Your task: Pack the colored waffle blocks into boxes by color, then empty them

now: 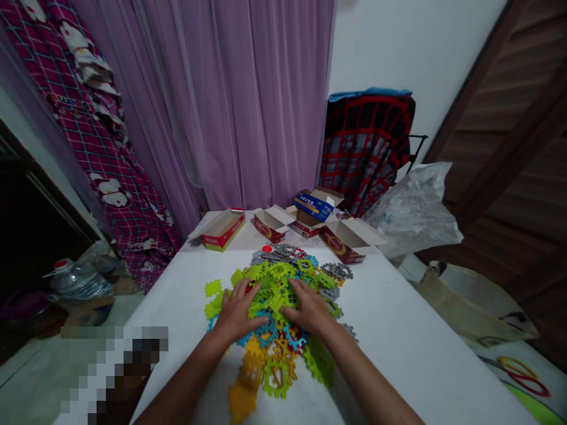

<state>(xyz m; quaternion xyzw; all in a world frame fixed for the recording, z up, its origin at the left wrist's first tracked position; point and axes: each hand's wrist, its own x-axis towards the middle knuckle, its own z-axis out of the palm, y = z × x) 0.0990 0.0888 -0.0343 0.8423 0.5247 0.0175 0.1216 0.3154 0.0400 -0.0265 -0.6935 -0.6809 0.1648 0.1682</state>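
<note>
A heap of plastic interlocking toy pieces [278, 280] with notched edges lies in the middle of the white table. Lime green ones cover the top, with grey pieces [283, 252] at the back and blue, yellow and red ones lower down. My left hand [239, 313] rests on the left side of the heap, fingers spread. On the right side, my right hand [308, 306] lies on the pieces with its fingers apart. Neither hand grips a piece that I can see. Yellow pieces [252, 369] trail toward me between my forearms.
Along the far edge of the white table [398, 330] stand several open cardboard boxes: a red and green box [224, 230], two dark red boxes [345, 241] and a blue-labelled box [314, 205]. A clear plastic bag [420, 206] hangs at the right, above a beige bag [478, 301].
</note>
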